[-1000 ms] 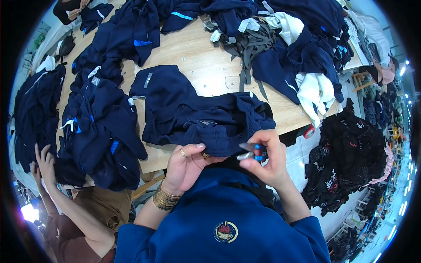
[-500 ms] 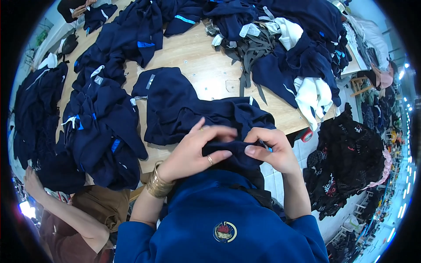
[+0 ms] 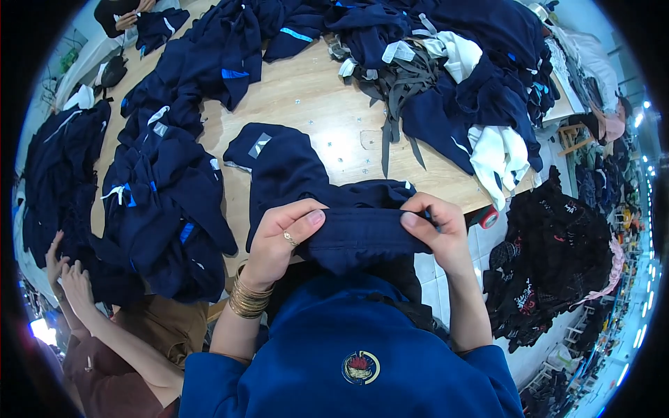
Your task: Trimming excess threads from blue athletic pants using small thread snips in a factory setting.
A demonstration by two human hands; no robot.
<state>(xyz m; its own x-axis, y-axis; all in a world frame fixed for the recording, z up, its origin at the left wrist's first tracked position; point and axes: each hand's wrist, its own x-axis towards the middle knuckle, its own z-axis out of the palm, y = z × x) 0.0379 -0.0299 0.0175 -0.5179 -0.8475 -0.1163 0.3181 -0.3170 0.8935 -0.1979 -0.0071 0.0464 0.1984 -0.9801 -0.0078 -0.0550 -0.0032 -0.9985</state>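
A navy garment (image 3: 286, 167) of thick cloth lies across the table's near edge, one part of it stretching away with a small shiny grey patch. Its stitched band (image 3: 362, 233) is held up flat in front of me. My left hand (image 3: 282, 233), with a ring and gold bangles at the wrist, pinches the band's left end, thumb on top. At the right end, my right hand (image 3: 439, 226) pinches the same band between thumb and fingers. The band stretches fairly straight between both hands. Fingers behind the cloth are partly hidden.
More navy garments (image 3: 164, 202) lie heaped on the wooden table (image 3: 300, 97). Dark grey strips (image 3: 401, 83) and white cloth (image 3: 498, 157) sit at the right. A co-worker's hands (image 3: 70, 279) are at the left edge. A black clothing pile (image 3: 550, 265) rests right of the table.
My left hand has moved left, so the hands are farther apart and the band is spread between them. The garment's far part has shifted right. A second co-worker's hand shows at left.
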